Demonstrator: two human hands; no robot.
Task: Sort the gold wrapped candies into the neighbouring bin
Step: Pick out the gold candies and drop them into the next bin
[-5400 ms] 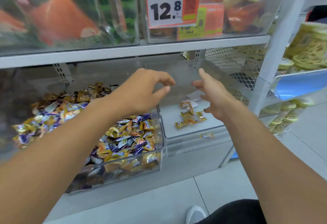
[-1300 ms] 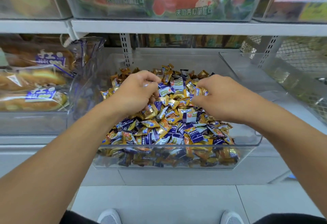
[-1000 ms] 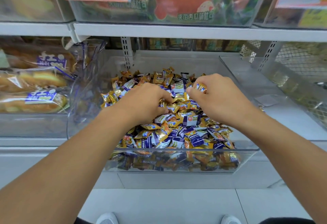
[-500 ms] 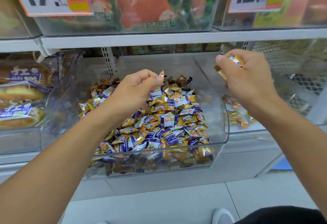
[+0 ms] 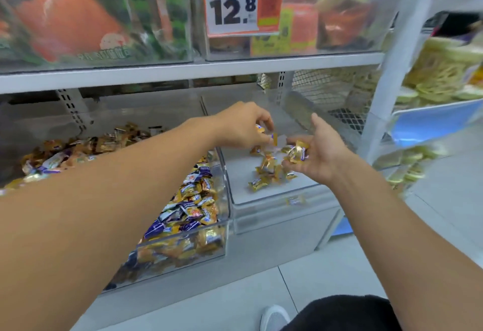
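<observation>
the left hand point(image 5: 241, 125) is held over the right bin point(image 5: 264, 196), its fingers curled downward around a few wrapped candies, with a gold and blue wrapper seen at the fingertips. the right hand point(image 5: 320, 154) is turned palm up just beside it, fingers loosely cupped, and several gold candies point(image 5: 295, 151) are held in the palm. the two hands are close together but apart, both above the same bin.

below the hands, a small scatter of gold candies point(image 5: 269, 171) is seen lying on the floor of the right bin, toward its middle and front. one more candy point(image 5: 295, 201) is seen through the clear front wall, low down. whether any candy is in the air cannot be told, as the wrappers are blurred.

the left bin point(image 5: 219, 239) is set directly against the right bin and is filled with a heap of mixed candy point(image 5: 193, 210), gold and blue wrappers together. the left forearm is stretched across this heap.

above both bins a grey shelf point(image 5: 183, 69) is seen, with clear boxes of orange and green packets on it and a price tag point(image 5: 241, 3) reading 12.8. a wire mesh panel point(image 5: 326, 90) is seen behind the right bin. a white shoe point(image 5: 274, 317) is seen on the tiled floor at the bottom.
</observation>
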